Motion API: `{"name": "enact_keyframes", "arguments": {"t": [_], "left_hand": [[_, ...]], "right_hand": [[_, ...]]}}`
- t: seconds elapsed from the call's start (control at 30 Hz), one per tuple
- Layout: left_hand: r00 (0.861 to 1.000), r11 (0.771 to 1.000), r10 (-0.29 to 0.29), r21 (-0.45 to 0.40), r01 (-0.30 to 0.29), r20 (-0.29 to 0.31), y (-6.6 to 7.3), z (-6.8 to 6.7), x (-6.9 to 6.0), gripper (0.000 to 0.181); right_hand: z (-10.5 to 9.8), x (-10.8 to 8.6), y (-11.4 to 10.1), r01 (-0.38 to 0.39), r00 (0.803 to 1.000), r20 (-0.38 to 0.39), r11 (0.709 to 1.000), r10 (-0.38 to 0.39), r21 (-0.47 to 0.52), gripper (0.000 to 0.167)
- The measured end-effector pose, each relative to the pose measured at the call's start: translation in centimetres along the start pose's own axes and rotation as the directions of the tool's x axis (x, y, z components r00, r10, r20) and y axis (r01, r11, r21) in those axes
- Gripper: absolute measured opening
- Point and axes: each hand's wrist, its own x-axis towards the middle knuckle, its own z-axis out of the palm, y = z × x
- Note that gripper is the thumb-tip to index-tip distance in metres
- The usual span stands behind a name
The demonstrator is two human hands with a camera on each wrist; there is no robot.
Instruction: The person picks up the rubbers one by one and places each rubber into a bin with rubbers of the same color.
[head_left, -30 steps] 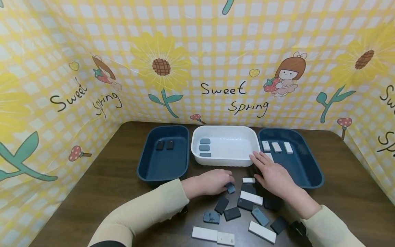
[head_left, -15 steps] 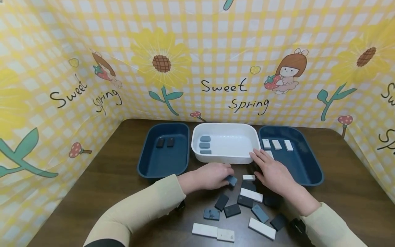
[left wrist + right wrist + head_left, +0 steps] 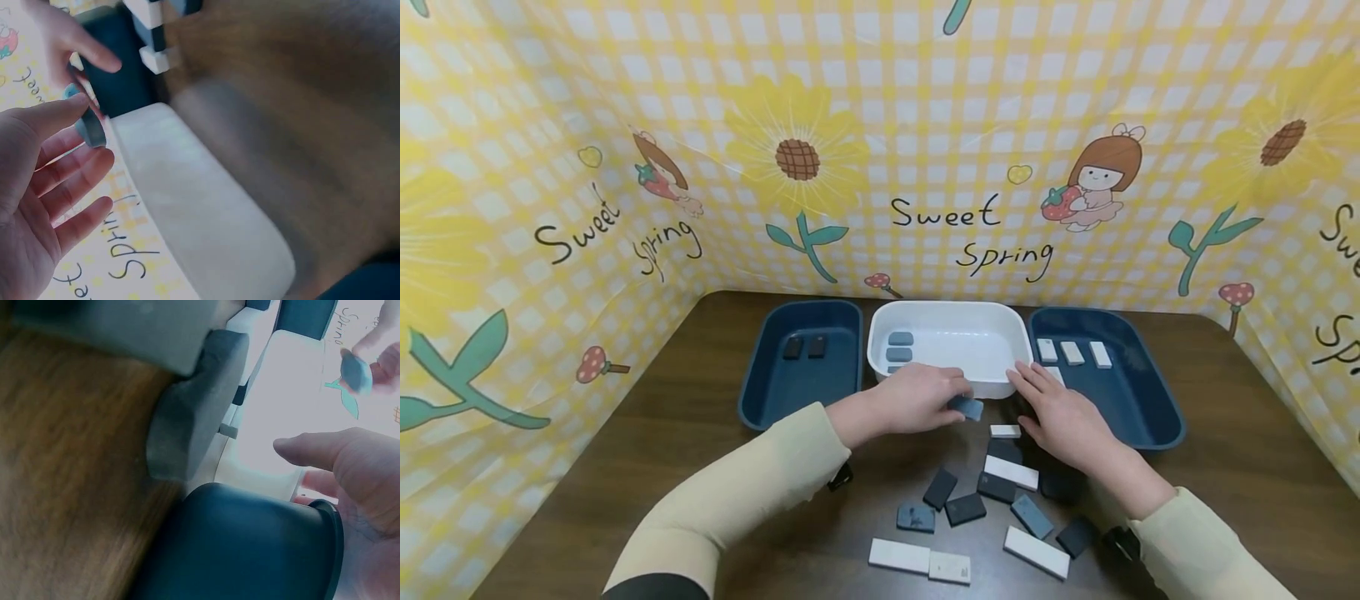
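Observation:
My left hand (image 3: 917, 398) pinches a blue-grey rectangular block (image 3: 967, 407) between thumb and fingertips, held up in front of the white bin's near wall. In the left wrist view the same block (image 3: 92, 125) sits at the fingertips. My right hand (image 3: 1067, 421) has its fingers extended, fingertips at the meeting rims of the white bin (image 3: 940, 388) and the right blue bin (image 3: 1150, 446); it holds nothing. Blue-grey blocks (image 3: 900, 354) lie in a column inside the white bin, the nearest partly hidden by my left hand. White blocks (image 3: 1072, 353) lie in the right blue bin.
The left blue bin (image 3: 801, 396) contains two black blocks (image 3: 816, 347). On the brown table (image 3: 647, 467) in front of the bins lie several loose black (image 3: 966, 509), white (image 3: 1036, 553) and blue-grey blocks (image 3: 1032, 517). A patterned yellow cloth (image 3: 850, 125) hangs behind.
My left hand has lifted the blue-grey block from low over the table, moving it forward and slightly right to the white bin's front wall. My right hand has stayed nearly still.

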Motion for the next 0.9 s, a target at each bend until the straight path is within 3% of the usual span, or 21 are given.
{"name": "enact_keyframes", "arguments": {"t": [0.17, 0.37, 0.6, 0.8, 0.9], "left_hand": [[0.996, 0.995, -0.087, -0.045, 0.087, 0.002, -0.8, -1.0, 1.3, 0.028], [0.981, 0.980, -0.188, -0.060, 0.190, 0.050, -2.7, -2.2, 3.4, 0.025], [0.940, 0.941, -0.310, -0.098, 0.325, 0.140, -5.1, -2.8, 5.5, 0.015], [0.908, 0.913, -0.358, -0.121, 0.390, 0.219, -6.1, -1.7, 6.1, 0.010], [0.880, 0.889, -0.385, -0.144, 0.434, 0.278, -6.3, -1.0, 6.1, 0.009]], "right_hand": [[0.0, 0.1, 0.0, 0.007, 1.000, -0.003, 1.000, -0.007, -0.003, 0.061], [-0.1, 0.2, 0.0, -0.003, 1.000, 0.009, 1.000, 0.003, 0.004, 0.063], [-0.2, 0.3, 0.0, -0.006, 1.000, 0.016, 1.000, 0.006, 0.005, 0.063], [-0.2, 0.2, -0.1, -0.005, 1.000, 0.013, 1.000, 0.005, -0.001, 0.062], [-0.2, 0.1, -0.1, -0.009, 1.000, 0.011, 1.000, 0.009, -0.003, 0.062]]}}
